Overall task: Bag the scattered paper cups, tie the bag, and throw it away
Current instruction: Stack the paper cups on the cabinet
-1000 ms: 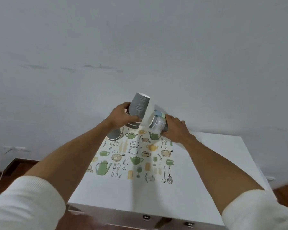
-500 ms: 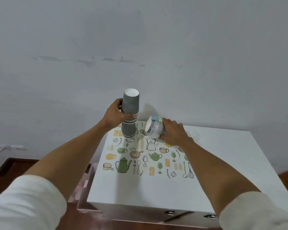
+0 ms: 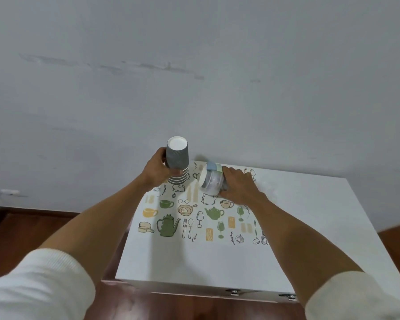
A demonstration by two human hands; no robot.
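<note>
You gripped nested stack of grey ribbed paper cups (image 3: 177,165), inverted for compact bagging, frame centre: left hand (image 3: 158,172) fingers wrapped round it. Right hand (image 3: 237,188) fingers clamped pale patterned paper cup (image 3: 211,181), tilted sideways for nesting.

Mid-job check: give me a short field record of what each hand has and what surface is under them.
left hand: left hand grips a nested stack of grey ribbed paper cups, turned bottom up
right hand: right hand holds a pale paper cup with blue and green patches, lying on its side, white end facing the stack
gap: stack and pale cup apart
surface: white table with a kitchenware-print mat
bag: none visible
</note>
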